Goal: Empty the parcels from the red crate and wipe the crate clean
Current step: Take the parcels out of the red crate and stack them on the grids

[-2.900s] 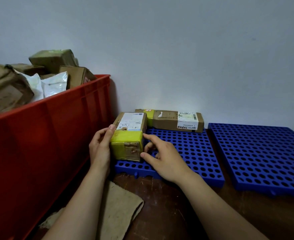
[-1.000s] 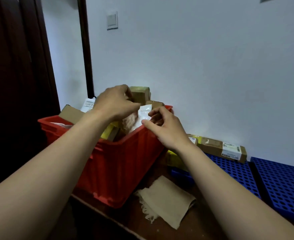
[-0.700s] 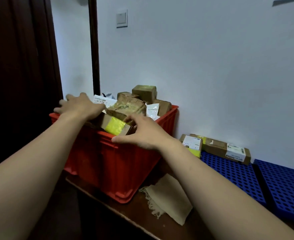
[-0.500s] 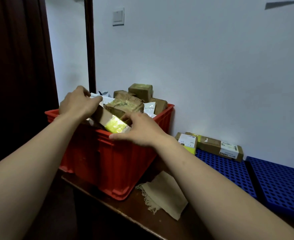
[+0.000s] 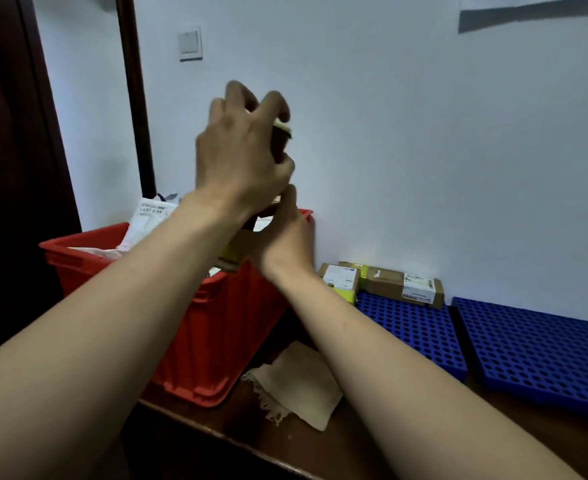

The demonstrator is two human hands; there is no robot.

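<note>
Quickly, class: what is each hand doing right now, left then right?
Left hand: grips the brown cardboard parcel with yellow tape.
Right hand: at that parcel's lower end; its grip cannot be told.

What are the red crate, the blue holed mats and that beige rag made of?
Red crate: apparently moulded plastic, smooth and slightly glossy, with a stiff ribbed rim. Blue mats: likely rigid plastic, matte, with evenly moulded round holes. Beige rag: woven cloth, dull, frayed along one edge.
</note>
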